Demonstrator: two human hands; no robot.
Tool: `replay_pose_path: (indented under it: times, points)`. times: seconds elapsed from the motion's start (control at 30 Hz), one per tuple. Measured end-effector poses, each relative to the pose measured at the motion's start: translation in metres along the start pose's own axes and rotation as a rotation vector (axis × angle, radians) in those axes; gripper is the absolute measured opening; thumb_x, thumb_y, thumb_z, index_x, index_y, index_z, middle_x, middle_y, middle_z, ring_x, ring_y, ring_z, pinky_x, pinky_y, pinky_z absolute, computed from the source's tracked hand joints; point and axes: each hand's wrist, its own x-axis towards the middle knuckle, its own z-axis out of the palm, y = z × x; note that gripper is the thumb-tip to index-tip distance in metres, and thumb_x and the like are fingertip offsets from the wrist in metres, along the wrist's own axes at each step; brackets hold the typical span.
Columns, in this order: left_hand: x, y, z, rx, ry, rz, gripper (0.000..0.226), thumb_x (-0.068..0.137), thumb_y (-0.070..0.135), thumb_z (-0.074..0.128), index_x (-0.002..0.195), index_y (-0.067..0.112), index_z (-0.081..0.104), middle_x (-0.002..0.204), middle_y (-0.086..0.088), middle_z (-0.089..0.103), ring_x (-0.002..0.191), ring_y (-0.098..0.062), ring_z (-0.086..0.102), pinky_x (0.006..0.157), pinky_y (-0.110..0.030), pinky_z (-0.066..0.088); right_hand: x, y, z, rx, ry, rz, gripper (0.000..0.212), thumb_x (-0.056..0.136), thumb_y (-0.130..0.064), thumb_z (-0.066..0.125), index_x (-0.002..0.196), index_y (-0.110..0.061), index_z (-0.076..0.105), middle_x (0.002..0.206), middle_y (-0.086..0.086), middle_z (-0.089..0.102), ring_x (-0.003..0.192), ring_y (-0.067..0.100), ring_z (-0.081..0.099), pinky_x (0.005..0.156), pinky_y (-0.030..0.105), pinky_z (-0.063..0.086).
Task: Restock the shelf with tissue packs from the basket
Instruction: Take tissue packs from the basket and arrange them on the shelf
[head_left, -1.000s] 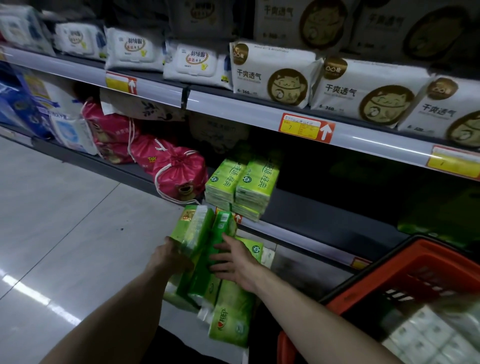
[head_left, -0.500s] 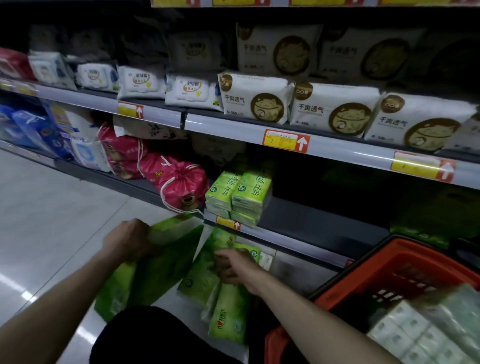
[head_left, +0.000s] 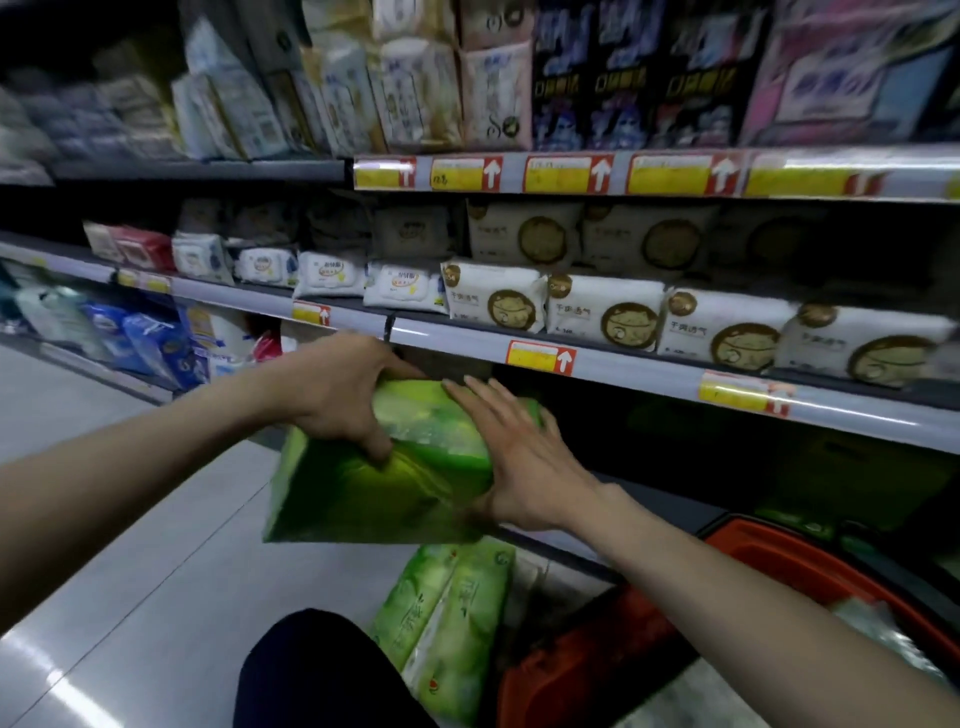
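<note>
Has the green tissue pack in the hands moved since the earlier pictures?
Yes. The green tissue pack has risen from near the floor toward the bottom shelf.

The green tissue pack (head_left: 374, 467) is smeared by motion, so its print cannot be read. The left hand (head_left: 337, 395) covers the pack's upper left corner, and the right hand (head_left: 524, 457) hides its right end. The bottom shelf (head_left: 675, 457) behind the pack lies in deep shadow; what stands there cannot be told. The orange basket (head_left: 810, 577) is cut off by the lower right edge, its contents a pale blur. Two more green packs (head_left: 447, 623) near the bottom edge are partly hidden by a dark knee (head_left: 317, 675). The price tags (head_left: 540, 356) are too blurred to read.
</note>
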Motion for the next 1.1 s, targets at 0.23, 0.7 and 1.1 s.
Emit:
replay_pose_path:
  times: [0.23, 0.7, 1.1]
  points:
    - [0.029, 0.075, -0.039, -0.253, 0.046, 0.244, 0.077, 0.059, 0.028, 0.096, 0.132, 0.029, 0.071, 0.087, 0.016, 0.079, 0.073, -0.001, 0.074, 0.065, -0.022, 0.06, -0.074, 0.038, -0.116, -0.041, -0.084, 0.211, 0.144, 0.054, -0.072, 0.092, 0.16, -0.055, -0.004, 0.154, -0.006, 0.033, 0.144, 0.027, 0.038, 0.106, 0.055, 0.048]
    - [0.06, 0.135, 0.135, -0.113, 0.274, 0.354, 0.118, 0.066, 0.071, 0.07, 0.161, 0.049, 0.004, 0.157, 0.004, 0.028, 0.143, -0.02, 0.033, 0.11, -0.042, 0.045, -0.181, 0.084, -0.048, -0.555, 0.125, 0.336, 0.118, 0.049, -0.027, 0.088, 0.155, -0.038, 0.038, 0.142, 0.01, 0.05, 0.137, 0.033, 0.047, 0.093, 0.066, 0.047]
    - [0.148, 0.147, 0.212, -0.194, 0.31, 0.288, 0.105, 0.066, 0.057, 0.075, 0.158, 0.029, 0.03, 0.151, 0.007, 0.041, 0.136, -0.021, 0.035, 0.092, -0.046, 0.056, -0.178, 0.156, -0.003, -0.669, 0.085, 0.34, 0.127, 0.043, -0.012, 0.088, 0.157, -0.036, 0.036, 0.141, 0.016, 0.047, 0.136, 0.038, 0.04, 0.097, 0.075, 0.043]
